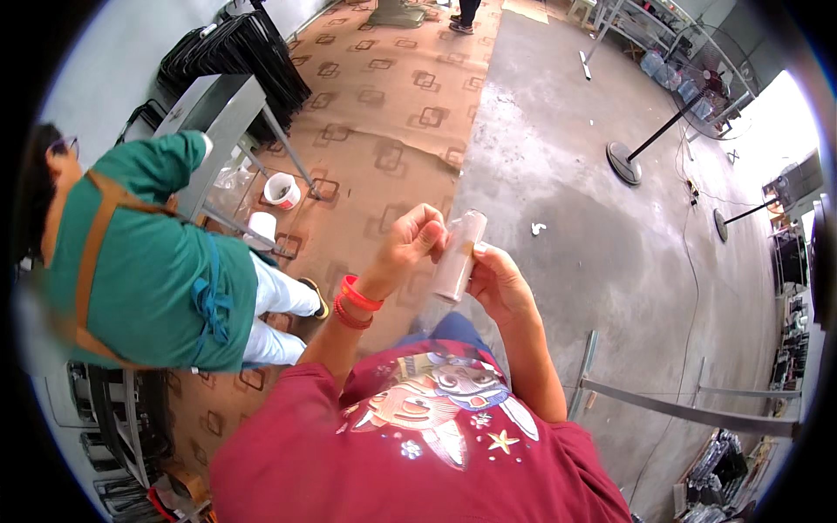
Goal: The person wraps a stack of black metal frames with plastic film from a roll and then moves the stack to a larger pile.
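In front of my chest is a pale pinkish cylindrical roll [459, 261], wrapped in clear, shiny film and tilted with its upper end to the right. My right hand [499, 283] grips it from the right, the thumb lying along its side. At the roll's left edge, my left hand [410, 248] has its thumb and fingers pinched together. Whatever lies between those fingertips is too small to make out. Red bands circle my left wrist.
A person in a green top [157, 261] stands close on my left, by a metal table [209, 113]. White buckets [282, 190] sit under it. Stacked black frames [231, 65] lean behind. Stand fans [624, 164] and a trailing cable are at right; a metal rail [680, 404] runs close on my right.
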The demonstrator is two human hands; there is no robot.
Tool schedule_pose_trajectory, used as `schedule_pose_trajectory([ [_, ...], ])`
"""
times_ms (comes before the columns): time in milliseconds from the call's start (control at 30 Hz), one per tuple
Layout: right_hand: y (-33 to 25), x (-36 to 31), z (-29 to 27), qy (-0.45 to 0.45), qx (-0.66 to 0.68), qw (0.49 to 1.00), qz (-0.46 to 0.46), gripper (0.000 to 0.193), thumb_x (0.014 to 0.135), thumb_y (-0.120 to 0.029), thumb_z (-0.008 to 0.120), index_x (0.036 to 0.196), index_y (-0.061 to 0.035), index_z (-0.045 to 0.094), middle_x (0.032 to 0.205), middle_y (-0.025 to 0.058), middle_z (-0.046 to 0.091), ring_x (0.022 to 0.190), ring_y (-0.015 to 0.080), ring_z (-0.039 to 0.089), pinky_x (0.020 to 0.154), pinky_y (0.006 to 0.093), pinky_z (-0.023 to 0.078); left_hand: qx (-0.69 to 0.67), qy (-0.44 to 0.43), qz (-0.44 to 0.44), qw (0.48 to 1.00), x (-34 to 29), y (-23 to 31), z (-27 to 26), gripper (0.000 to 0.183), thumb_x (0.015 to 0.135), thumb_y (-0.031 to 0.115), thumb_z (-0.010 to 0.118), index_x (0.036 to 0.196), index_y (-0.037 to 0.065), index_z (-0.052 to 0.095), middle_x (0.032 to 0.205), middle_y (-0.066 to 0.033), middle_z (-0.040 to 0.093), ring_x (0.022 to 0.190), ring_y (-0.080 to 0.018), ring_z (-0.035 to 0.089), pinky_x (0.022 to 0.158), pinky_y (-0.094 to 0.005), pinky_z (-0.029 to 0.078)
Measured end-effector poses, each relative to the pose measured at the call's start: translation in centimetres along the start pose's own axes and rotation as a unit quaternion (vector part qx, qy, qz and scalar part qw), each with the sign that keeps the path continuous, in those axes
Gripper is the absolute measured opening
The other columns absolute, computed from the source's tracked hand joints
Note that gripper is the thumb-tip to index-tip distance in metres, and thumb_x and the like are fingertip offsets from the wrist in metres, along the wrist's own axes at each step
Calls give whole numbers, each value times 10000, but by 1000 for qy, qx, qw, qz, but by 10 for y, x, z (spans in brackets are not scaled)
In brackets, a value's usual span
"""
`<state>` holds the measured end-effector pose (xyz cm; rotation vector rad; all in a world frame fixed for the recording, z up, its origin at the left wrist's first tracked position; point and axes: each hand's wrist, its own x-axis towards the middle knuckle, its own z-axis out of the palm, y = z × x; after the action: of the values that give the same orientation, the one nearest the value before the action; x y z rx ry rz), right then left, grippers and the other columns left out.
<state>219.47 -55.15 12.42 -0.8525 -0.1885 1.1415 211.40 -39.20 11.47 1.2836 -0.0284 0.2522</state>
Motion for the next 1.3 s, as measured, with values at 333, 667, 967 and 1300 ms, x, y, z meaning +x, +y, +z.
schedule_pose_trajectory([
  [333,-128,249,-59,-128,187,971,-80,536,775,-113,536,1262,6,347,1204,173,463,1150,264,432,972,414,355,164,77,36,983,225,13,-100,376,815,147,616,1118,6,443,1038,-66,517,940,-129,516,839,-263,419],
  [667,-253,527,-21,-306,241,920,-43,600,665,-32,613,1233,-96,431,1296,153,397,1239,273,327,1018,432,260,151,265,36,952,419,47,-245,412,742,57,652,1112,-7,483,1101,-92,497,1025,-156,498,886,-287,396],
  [967,-301,742,45,-318,43,947,-22,581,705,-70,667,1217,-65,394,1246,134,445,1157,229,420,970,360,326,248,333,211,885,537,61,-428,295,733,-47,617,1011,24,549,1086,-74,484,1018,-146,479,863,-252,377],
  [1300,-336,978,100,-311,49,949,21,593,705,-101,696,1208,-36,389,1251,157,442,1153,230,427,960,374,338,325,259,131,900,668,119,-643,144,736,6,653,798,18,524,911,-52,470,918,-147,492,825,-262,397],
])
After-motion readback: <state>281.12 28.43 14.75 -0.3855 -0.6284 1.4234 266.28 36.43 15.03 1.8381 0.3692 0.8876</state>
